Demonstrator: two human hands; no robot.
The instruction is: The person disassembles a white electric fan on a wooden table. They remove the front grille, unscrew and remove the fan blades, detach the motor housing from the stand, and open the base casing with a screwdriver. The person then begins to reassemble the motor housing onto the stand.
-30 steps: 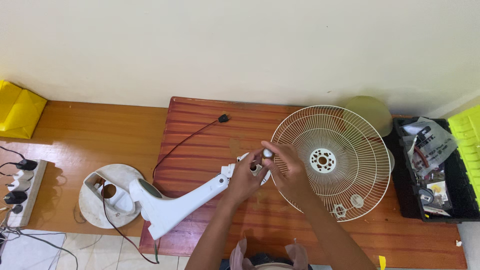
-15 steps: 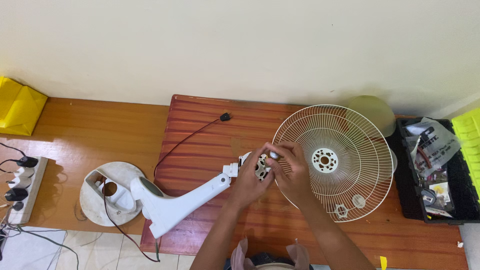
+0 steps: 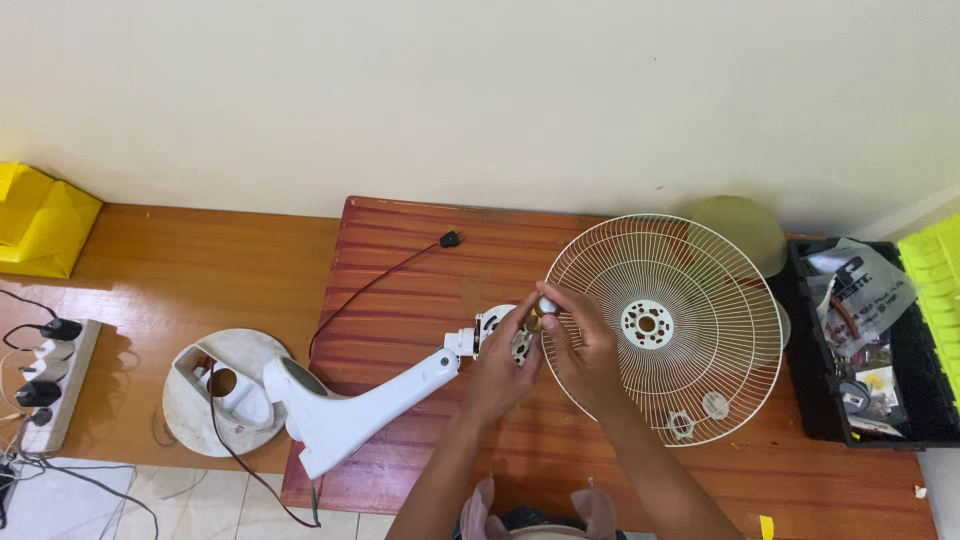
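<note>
A white fan stand arm point(image 3: 365, 405) lies on the red-brown wooden table point(image 3: 420, 270), and a round motor mount point(image 3: 500, 330) sits at its upper end. My left hand point(image 3: 503, 365) rests on that mount, fingertips up. My right hand point(image 3: 580, 345) meets it from the right. Between the fingertips of both hands is a small round white knob point(image 3: 547, 304), held just above the mount. A white wire fan guard point(image 3: 660, 325) lies flat right of my hands, its rim touching my right hand.
The round fan base point(image 3: 215, 390) sits at the arm's lower left. A black cord with a plug point(image 3: 448, 239) crosses the table. A power strip point(image 3: 45, 380) lies far left, a yellow bag point(image 3: 35, 220) beyond it. An open black toolbox point(image 3: 865, 340) stands at right.
Both hands stayed at the motor mount, working the small white knob. They dipped onto the mount half a second ago and have lifted slightly, the knob staying between the fingertips.
</note>
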